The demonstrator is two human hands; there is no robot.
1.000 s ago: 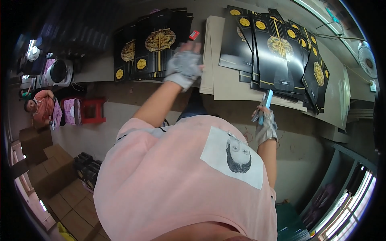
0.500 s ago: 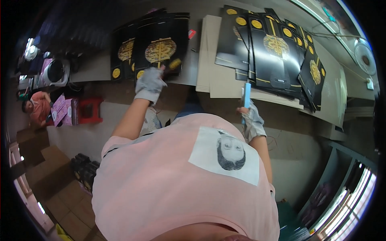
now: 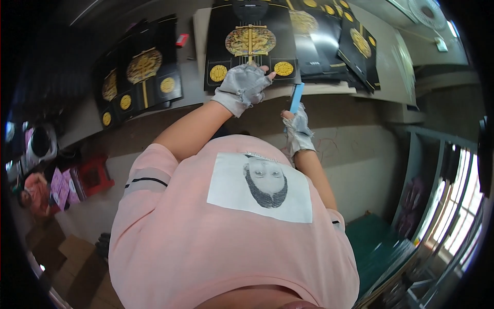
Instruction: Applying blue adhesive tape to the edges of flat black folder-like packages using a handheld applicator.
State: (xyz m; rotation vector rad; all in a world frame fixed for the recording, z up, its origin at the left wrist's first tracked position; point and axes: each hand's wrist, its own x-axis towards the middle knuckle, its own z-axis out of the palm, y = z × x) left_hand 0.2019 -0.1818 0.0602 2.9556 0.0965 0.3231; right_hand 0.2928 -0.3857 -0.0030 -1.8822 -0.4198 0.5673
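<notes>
In my left hand, in a grey fingerless glove, is the near edge of a black printed sheet with a gold fan-shaped emblem and round gold medallions. My thumb and a fingertip show over its face; the other fingers are partly hidden. The sheet lies over a pile of pale grey boards. Closer to my body and further right, my gloved right hand is closed around a slim light-blue tool held upright; its exact kind is unclear.
More black printed sheets overlap on the table at left, near a small red item. Several others are piled at right. A white fan stands far right. Another person sits far left by a red stool.
My left hand has moved right from the left-hand sheets, and a black sheet now covers the grey boards. My right hand still holds the blue tool. The whole view has shifted.
</notes>
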